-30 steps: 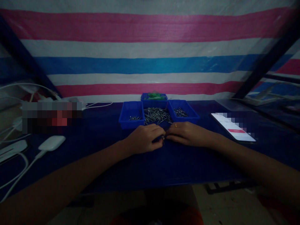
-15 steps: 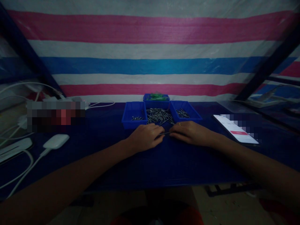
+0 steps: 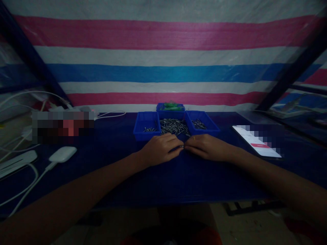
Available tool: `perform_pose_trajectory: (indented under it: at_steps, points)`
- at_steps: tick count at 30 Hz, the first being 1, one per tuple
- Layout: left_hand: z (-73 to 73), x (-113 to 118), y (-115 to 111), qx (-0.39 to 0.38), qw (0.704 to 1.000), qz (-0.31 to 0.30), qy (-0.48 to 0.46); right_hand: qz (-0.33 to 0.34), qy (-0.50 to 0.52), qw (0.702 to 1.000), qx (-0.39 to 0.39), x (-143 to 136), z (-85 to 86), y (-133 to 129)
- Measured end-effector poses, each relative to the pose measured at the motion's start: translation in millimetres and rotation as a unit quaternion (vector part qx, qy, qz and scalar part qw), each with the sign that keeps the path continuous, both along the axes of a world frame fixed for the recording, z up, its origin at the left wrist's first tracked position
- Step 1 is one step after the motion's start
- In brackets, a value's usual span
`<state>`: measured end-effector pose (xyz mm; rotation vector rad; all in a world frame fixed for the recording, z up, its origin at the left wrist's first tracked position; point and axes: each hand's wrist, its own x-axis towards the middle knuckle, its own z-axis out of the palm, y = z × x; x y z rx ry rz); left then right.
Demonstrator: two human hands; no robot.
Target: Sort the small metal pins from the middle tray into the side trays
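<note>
My left hand (image 3: 160, 149) is closed in a pinch above the front of the table, with a tiny glint of a thin metal pin (image 3: 182, 146) at its fingertips. Fingertip to fingertip with it, my right hand (image 3: 208, 147) pinches the other end of the same pin; most of the pin is hidden. Just beyond the hands lies a pile of slim metal pins (image 3: 173, 126) on the table. A blue bin (image 3: 146, 136) left of the pile and another blue bin (image 3: 208, 127) on its right each contain some similar pieces.
Behind the pile stands a third blue bin (image 3: 170, 112) with green bagged stuff. A lit phone (image 3: 258, 141) lies at right. On the left are a white charger (image 3: 62, 154), white cables and a blurred-out item. The blue table (image 3: 163, 183) ends before my lap.
My hands have come closer together, the left one moving slightly right, so less of the pin shows between them. The bins and the pile look the same.
</note>
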<state>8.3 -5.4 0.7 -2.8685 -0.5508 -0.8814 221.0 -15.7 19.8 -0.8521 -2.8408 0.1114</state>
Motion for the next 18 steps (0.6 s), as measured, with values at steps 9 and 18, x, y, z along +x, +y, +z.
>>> perform_pose_trajectory:
  at_steps: [9, 18]
  points:
    - [0.3, 1.1, -2.1, -0.009, 1.0, -0.006, 0.002, -0.009, 0.007, 1.0, -0.016, 2.0, -0.1, 1.6]
    - [-5.0, 3.2, 3.8, 0.095, 0.99, 0.081, 0.067, -0.029, 0.024, 0.999, -0.023, -0.4, -0.4, 1.3]
